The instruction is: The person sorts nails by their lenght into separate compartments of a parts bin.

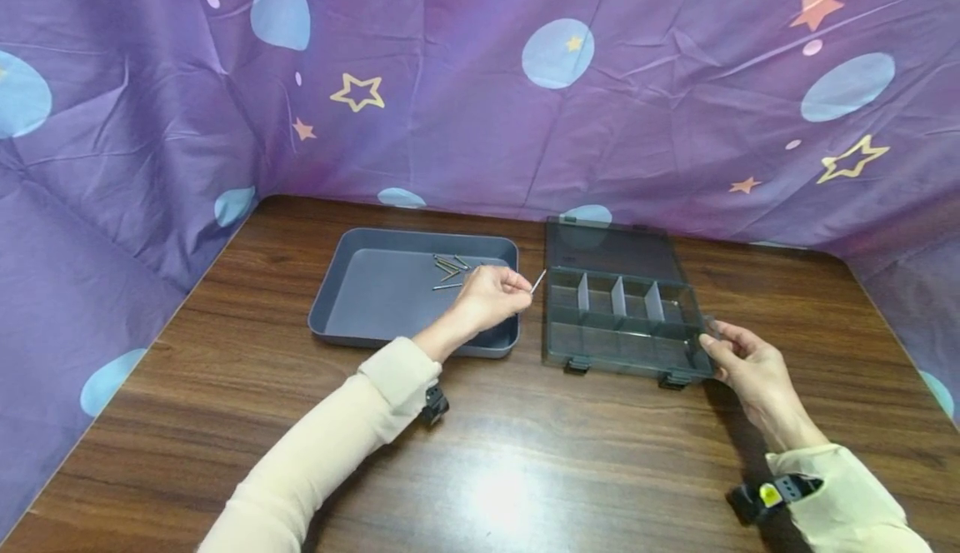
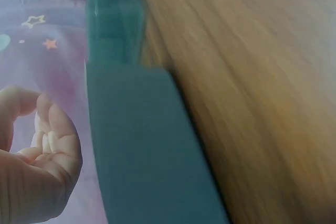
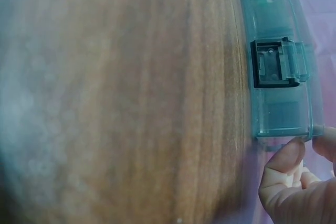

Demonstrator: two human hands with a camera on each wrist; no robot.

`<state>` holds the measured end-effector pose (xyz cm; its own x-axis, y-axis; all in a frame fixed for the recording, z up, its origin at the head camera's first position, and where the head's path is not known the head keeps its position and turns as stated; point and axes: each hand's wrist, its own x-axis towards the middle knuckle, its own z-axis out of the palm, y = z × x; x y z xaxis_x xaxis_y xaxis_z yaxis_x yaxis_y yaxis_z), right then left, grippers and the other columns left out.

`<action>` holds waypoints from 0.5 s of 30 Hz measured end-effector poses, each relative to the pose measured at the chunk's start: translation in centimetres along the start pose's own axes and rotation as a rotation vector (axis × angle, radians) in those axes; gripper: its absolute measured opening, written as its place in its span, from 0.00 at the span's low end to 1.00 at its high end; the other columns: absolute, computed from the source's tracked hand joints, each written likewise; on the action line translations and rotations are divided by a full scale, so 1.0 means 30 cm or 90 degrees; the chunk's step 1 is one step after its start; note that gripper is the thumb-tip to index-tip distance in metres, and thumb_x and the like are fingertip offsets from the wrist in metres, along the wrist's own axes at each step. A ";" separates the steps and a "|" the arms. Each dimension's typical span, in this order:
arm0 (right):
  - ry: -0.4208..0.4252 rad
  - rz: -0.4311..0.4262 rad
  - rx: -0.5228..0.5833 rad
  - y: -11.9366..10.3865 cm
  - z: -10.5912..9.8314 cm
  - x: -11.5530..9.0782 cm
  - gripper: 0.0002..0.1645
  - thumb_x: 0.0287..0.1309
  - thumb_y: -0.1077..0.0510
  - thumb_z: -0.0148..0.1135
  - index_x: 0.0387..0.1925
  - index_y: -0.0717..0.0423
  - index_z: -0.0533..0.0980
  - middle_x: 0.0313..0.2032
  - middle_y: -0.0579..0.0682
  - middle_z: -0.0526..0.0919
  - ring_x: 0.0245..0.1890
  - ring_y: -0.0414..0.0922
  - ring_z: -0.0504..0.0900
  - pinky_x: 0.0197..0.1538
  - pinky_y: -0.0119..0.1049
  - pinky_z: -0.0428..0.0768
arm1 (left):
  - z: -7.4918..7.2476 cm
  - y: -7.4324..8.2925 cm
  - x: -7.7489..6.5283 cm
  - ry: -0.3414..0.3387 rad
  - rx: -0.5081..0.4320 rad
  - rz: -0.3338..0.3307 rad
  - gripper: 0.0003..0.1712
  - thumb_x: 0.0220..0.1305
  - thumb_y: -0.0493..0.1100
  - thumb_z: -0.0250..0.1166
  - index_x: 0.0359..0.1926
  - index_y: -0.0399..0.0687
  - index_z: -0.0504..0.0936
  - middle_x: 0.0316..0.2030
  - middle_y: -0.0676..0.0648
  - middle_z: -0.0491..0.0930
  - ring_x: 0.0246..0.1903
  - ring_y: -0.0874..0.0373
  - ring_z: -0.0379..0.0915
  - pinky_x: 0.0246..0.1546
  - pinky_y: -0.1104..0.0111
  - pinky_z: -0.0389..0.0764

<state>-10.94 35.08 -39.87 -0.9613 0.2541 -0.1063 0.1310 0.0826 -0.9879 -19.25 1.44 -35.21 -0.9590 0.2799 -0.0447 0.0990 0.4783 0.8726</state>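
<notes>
Between thumb and fingertips, my left hand (image 1: 489, 296) pinches a thin silver nail (image 1: 538, 281), tilted, at the gap between the tray and the box. Several more nails (image 1: 448, 270), some brass-coloured and some silver, lie in the grey tray (image 1: 352, 286) beneath and behind that hand. A dark see-through compartment box (image 1: 600, 341) stands to the right with its lid (image 1: 611, 249) laid back. My right hand (image 1: 756, 374) grips the box's right edge near the front corner, the thumb on its wall in the right wrist view. The nail cannot be made out in the left wrist view.
Three pale dividers (image 1: 618, 296) split the box's back row; a long compartment runs along the front. Two latches (image 1: 577, 365) hang open on its front side. The brown wooden table (image 1: 420, 478) meets a purple patterned cloth (image 1: 465, 137) at the back and sides.
</notes>
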 end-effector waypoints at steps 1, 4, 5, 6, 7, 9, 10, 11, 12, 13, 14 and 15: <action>-0.001 -0.001 0.003 0.000 -0.001 0.001 0.10 0.61 0.60 0.59 0.42 0.47 0.69 0.23 0.34 0.71 0.21 0.28 0.67 0.23 0.22 0.70 | 0.013 0.011 0.006 -0.001 -0.011 -0.002 0.10 0.51 0.37 0.63 0.36 0.43 0.85 0.33 0.47 0.86 0.30 0.64 0.79 0.33 0.76 0.75; -0.005 -0.003 0.009 0.001 -0.002 0.000 0.10 0.61 0.60 0.59 0.42 0.46 0.69 0.24 0.34 0.71 0.21 0.28 0.67 0.23 0.22 0.69 | 0.056 0.042 0.023 -0.003 -0.040 -0.007 0.09 0.51 0.36 0.63 0.35 0.43 0.85 0.32 0.47 0.86 0.26 0.66 0.77 0.30 0.77 0.76; -0.005 -0.002 0.015 0.001 -0.002 0.000 0.11 0.61 0.61 0.59 0.42 0.46 0.69 0.24 0.34 0.71 0.21 0.28 0.68 0.23 0.22 0.70 | 0.070 0.050 0.028 -0.002 -0.042 -0.008 0.09 0.51 0.36 0.63 0.35 0.44 0.85 0.31 0.47 0.86 0.25 0.67 0.77 0.30 0.77 0.75; -0.005 -0.002 0.015 0.002 -0.002 0.000 0.11 0.61 0.60 0.59 0.42 0.46 0.69 0.23 0.34 0.71 0.20 0.28 0.68 0.23 0.22 0.70 | 0.085 0.058 0.034 -0.003 -0.046 -0.009 0.09 0.50 0.36 0.63 0.35 0.44 0.85 0.31 0.48 0.86 0.24 0.68 0.77 0.30 0.78 0.75; -0.005 -0.002 0.014 0.001 -0.002 0.000 0.11 0.61 0.60 0.59 0.43 0.47 0.68 0.24 0.34 0.71 0.21 0.28 0.67 0.23 0.22 0.70 | 0.100 0.065 0.040 -0.005 -0.047 -0.012 0.09 0.50 0.36 0.63 0.35 0.45 0.85 0.30 0.49 0.86 0.24 0.68 0.77 0.30 0.78 0.75; -0.005 -0.002 0.018 0.000 -0.002 -0.001 0.12 0.61 0.60 0.59 0.44 0.49 0.68 0.24 0.34 0.71 0.21 0.28 0.68 0.23 0.22 0.70 | 0.126 0.079 0.051 -0.001 -0.029 -0.013 0.09 0.50 0.37 0.63 0.34 0.48 0.86 0.30 0.52 0.87 0.25 0.69 0.78 0.32 0.79 0.74; -0.005 -0.003 0.020 0.000 -0.001 -0.001 0.12 0.61 0.60 0.59 0.44 0.50 0.67 0.24 0.34 0.71 0.22 0.28 0.68 0.23 0.22 0.70 | 0.138 0.085 0.056 0.001 -0.021 -0.013 0.09 0.49 0.38 0.64 0.34 0.49 0.86 0.30 0.53 0.87 0.26 0.69 0.79 0.32 0.79 0.74; -0.005 -0.004 0.020 -0.001 0.000 -0.002 0.13 0.61 0.60 0.59 0.45 0.51 0.67 0.24 0.34 0.71 0.22 0.28 0.68 0.23 0.22 0.70 | 0.150 0.091 0.061 0.004 -0.008 -0.011 0.09 0.49 0.39 0.64 0.33 0.50 0.86 0.30 0.54 0.87 0.27 0.69 0.79 0.33 0.80 0.74; -0.006 -0.004 0.019 -0.002 0.000 -0.002 0.13 0.61 0.60 0.59 0.45 0.51 0.67 0.24 0.34 0.71 0.22 0.28 0.68 0.23 0.22 0.70 | 0.160 0.097 0.066 0.007 0.002 -0.009 0.08 0.49 0.40 0.64 0.33 0.51 0.86 0.30 0.54 0.87 0.28 0.69 0.80 0.33 0.79 0.74; -0.006 -0.004 0.019 -0.002 0.001 -0.003 0.14 0.61 0.61 0.59 0.46 0.52 0.66 0.24 0.34 0.71 0.22 0.28 0.68 0.23 0.22 0.70 | 0.170 0.103 0.071 0.012 0.014 -0.007 0.08 0.49 0.40 0.65 0.32 0.52 0.87 0.30 0.55 0.87 0.29 0.69 0.80 0.33 0.79 0.74; -0.007 -0.004 0.019 -0.003 0.001 -0.004 0.14 0.61 0.61 0.59 0.46 0.52 0.66 0.24 0.34 0.71 0.23 0.28 0.69 0.23 0.22 0.70 | 0.179 0.110 0.075 0.015 0.024 -0.004 0.07 0.49 0.41 0.65 0.32 0.53 0.87 0.30 0.56 0.87 0.31 0.68 0.80 0.34 0.79 0.74; -0.007 -0.003 0.018 -0.004 0.001 -0.005 0.14 0.61 0.61 0.59 0.47 0.53 0.66 0.24 0.34 0.71 0.23 0.28 0.69 0.23 0.22 0.70 | 0.188 0.115 0.080 0.016 0.034 -0.002 0.07 0.50 0.42 0.66 0.32 0.53 0.87 0.30 0.56 0.87 0.31 0.68 0.81 0.34 0.78 0.74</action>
<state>-10.82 35.01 -39.74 -0.9647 0.2428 -0.1023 0.1194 0.0567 -0.9912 -19.70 8.46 -35.06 -0.9655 0.2580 -0.0343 0.1097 0.5230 0.8452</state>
